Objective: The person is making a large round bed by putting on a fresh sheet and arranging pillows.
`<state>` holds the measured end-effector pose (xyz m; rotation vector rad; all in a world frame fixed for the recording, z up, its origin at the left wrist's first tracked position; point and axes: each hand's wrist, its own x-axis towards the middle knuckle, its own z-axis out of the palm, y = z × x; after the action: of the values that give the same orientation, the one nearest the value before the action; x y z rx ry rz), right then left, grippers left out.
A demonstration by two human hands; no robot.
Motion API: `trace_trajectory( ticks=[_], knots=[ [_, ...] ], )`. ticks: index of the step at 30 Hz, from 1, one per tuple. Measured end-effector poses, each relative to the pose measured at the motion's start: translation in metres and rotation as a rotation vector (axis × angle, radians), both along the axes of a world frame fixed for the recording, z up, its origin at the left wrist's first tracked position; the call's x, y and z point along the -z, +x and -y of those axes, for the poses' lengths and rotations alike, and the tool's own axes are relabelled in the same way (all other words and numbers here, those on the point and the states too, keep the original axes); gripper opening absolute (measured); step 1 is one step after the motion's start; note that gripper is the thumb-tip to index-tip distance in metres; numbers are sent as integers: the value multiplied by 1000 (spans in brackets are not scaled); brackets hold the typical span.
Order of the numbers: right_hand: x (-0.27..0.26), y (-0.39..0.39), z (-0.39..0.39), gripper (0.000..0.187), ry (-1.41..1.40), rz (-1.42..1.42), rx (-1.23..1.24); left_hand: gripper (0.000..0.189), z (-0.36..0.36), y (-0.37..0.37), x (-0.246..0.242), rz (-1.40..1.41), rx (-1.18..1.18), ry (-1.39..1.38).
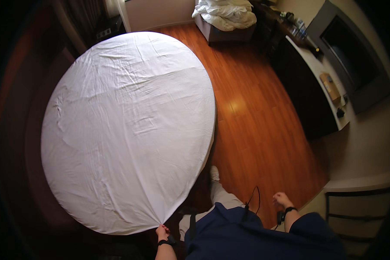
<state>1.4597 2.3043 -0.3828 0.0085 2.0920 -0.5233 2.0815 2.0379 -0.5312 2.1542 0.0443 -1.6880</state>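
A white fitted sheet covers a large mattress that fills the left and middle of the view. Creases run across it, most thickly towards its far end. My left hand pinches the sheet at the near right corner and draws the cloth out to a point, with folds fanning away from my fingers. My right hand hangs in the air to the right, above the wooden floor, touching nothing. Its fingers are loosely bent and nothing shows in them.
White bedding is heaped on an upholstered seat at the far end. Along the right wall runs a dark cabinet, with a tissue box on top. A wall-mounted television hangs above. Wooden floor separates bed and cabinet.
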Motion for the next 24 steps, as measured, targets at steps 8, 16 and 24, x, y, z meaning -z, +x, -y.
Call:
trace_trajectory(
  ticks=[8, 16, 24],
  knots=[
    [43, -81, 200, 16, -506, -47, -46, 24, 87, -39, -135, 285, 42, -581],
    [48, -87, 191, 15, -484, 12, -49, 27, 125, -119, -108, 102, 426, -160],
    [-13, -62, -25, 13, 39, -92, 149, 56, 125, -204, 31, -54, 729, 184]
  ],
)
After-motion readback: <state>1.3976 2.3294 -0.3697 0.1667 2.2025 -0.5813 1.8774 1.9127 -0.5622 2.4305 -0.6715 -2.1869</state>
